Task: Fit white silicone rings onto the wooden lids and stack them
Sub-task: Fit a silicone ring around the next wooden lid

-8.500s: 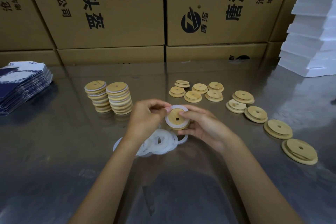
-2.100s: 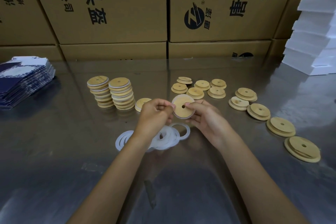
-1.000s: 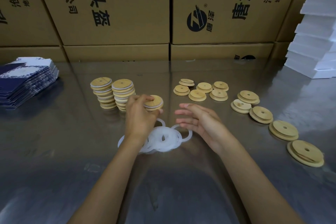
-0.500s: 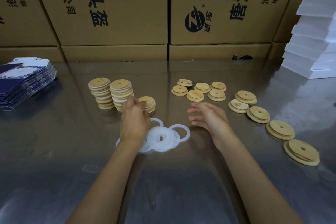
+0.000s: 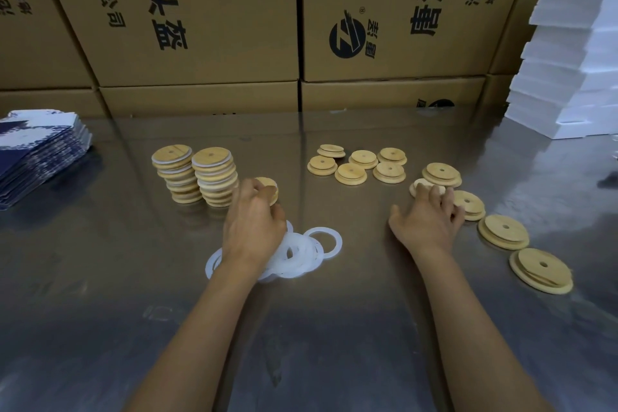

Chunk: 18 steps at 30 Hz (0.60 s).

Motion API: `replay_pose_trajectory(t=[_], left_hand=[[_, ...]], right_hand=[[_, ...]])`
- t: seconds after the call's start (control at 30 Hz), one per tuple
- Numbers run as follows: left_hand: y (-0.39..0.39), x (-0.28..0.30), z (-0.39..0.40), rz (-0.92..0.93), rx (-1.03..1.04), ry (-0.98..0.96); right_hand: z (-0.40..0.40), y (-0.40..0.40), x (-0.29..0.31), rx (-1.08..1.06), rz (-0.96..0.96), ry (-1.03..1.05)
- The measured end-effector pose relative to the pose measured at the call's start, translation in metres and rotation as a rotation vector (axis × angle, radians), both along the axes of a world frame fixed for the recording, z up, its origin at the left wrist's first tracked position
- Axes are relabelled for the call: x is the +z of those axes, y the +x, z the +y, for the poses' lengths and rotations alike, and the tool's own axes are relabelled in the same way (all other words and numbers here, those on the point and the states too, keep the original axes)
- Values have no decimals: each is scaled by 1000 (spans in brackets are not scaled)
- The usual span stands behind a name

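Observation:
Two tall stacks of ringed wooden lids (image 5: 194,177) stand left of centre. Beside them is a short stack (image 5: 270,187); the curled fingers of my left hand (image 5: 254,224) lie on its top lid. Under that wrist is a pile of white silicone rings (image 5: 301,256). My right hand (image 5: 426,221) is stretched to the right, with its spread fingertips resting on a bare wooden lid (image 5: 420,185) that lies flat on the table. Several more bare lids (image 5: 356,164) lie behind, and others (image 5: 503,231) trail toward the right edge.
Printed cardboard boxes (image 5: 200,27) wall off the back of the steel table (image 5: 100,278). A stack of blue printed sheets (image 5: 36,147) sits at the far left. White foam slabs (image 5: 575,77) are piled at the right.
The lid with its ring went from both hands to the short stack, carried by my left hand. My right hand let go and swept right onto a bare lid.

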<state>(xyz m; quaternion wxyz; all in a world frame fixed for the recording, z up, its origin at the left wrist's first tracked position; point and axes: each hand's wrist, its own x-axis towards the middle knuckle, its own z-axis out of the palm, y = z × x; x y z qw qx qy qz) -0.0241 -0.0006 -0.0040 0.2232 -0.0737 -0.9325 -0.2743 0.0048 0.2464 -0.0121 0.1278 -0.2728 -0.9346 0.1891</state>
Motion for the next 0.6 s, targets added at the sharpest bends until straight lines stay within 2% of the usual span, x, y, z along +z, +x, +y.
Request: replay_pose_trajectory(t=[0.1,0.23,0.33,0.5,0.6], left_hand=[[2,-1,4,5,-39,-17],[3,-1,9,-3,-87,-30],[3,-1,10,-8,-96,-21],[3,-2,11,-13,-119,-13],[5,0,12,-30,-138,-12]], right_hand=[[-5,-2,2,49,20,18],[-21,-4,7,157,144,-93],[-27,-4,7,137,232,-92],[-16,-4,4,91,10,-113],[-20,-4,6,157,19,-126]])
